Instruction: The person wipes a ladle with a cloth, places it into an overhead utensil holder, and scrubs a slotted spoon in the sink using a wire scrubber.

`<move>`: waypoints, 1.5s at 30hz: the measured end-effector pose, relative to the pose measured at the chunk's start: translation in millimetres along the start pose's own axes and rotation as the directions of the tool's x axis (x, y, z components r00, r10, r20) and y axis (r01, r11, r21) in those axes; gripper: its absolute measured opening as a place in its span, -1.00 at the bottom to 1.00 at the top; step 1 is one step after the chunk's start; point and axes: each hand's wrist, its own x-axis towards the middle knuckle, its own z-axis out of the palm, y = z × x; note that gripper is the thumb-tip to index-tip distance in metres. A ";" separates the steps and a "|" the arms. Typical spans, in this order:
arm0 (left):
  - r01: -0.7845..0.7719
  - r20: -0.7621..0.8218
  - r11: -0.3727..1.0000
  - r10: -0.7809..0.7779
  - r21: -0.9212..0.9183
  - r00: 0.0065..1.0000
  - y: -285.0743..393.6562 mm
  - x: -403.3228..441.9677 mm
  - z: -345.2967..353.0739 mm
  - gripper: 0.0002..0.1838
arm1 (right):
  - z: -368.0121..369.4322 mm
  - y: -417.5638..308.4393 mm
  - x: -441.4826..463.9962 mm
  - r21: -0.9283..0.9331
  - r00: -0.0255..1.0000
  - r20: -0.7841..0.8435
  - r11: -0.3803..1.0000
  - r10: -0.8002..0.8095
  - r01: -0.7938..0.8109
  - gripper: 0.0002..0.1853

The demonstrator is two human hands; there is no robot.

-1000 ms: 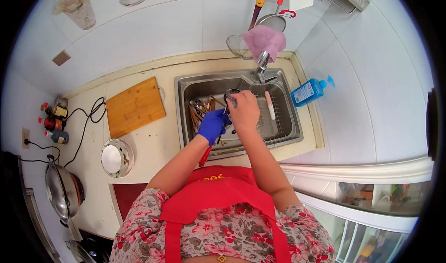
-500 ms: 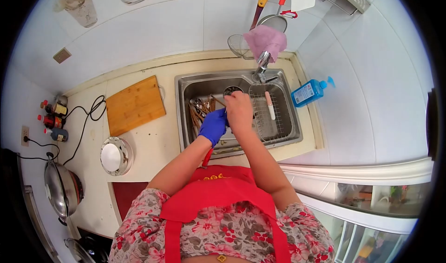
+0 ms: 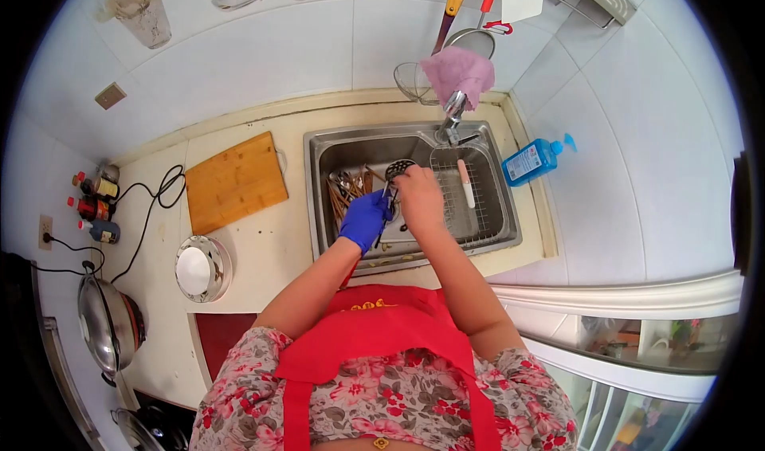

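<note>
My left hand (image 3: 366, 218), in a blue glove, is closed round the handle of a slotted ladle (image 3: 398, 166) above the sink (image 3: 312, 212). The ladle's dark, holed bowl points away from me. My right hand (image 3: 421, 199) is bare, with its fingers bent in against the near right rim of the bowl. Its fingertips are partly hidden. Left of the hands, a bunch of chopsticks and spoons (image 3: 344, 186) lies in the sink. A wire basket (image 3: 454, 204) fills the right side and holds a pink-and-white peeler or knife handle (image 3: 465, 183).
The faucet (image 3: 453, 116) with a pink cloth (image 3: 458, 75) stands behind the sink. A blue soap bottle (image 3: 530, 162) is at the right. Leftward on the counter are a cutting board (image 3: 236, 182), stacked bowls (image 3: 199, 269), a black cord (image 3: 151, 212), sauce bottles (image 3: 97, 186) and a wok (image 3: 107, 323).
My right hand has shifted slightly right and down, from over the ladle's neck to its bowl's rim. More of the holed bowl shows now. My left hand keeps its grip.
</note>
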 end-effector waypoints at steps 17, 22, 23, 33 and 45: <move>0.036 0.041 0.988 -0.031 -0.147 0.999 10.9 -4.0 7.6 -0.79 | 1.7 -12.0 2.7 0.031 0.981 -0.171 0.995 0.097 -0.093 -0.93; -0.020 -0.024 0.998 0.018 -0.061 1.000 -6.8 6.2 0.1 -0.80 | 2.6 3.1 -10.0 0.165 0.996 -0.082 0.986 0.028 -0.015 -0.92; 0.067 0.030 0.964 -0.061 -0.256 0.998 -3.1 5.1 -4.2 -0.80 | -0.5 3.6 -11.6 0.165 0.996 -0.081 0.986 0.026 -0.012 -0.92; 0.152 0.085 0.858 -0.126 -0.490 0.988 2.6 2.5 -11.2 -0.77 | -15.2 3.0 -21.1 0.326 0.946 -0.192 0.926 0.262 -0.190 -0.83; 0.079 0.016 0.946 -0.078 -0.315 0.997 0.1 -1.0 5.5 -0.78 | -19.8 -10.6 3.9 0.080 0.954 -0.295 0.996 0.056 -0.033 -0.77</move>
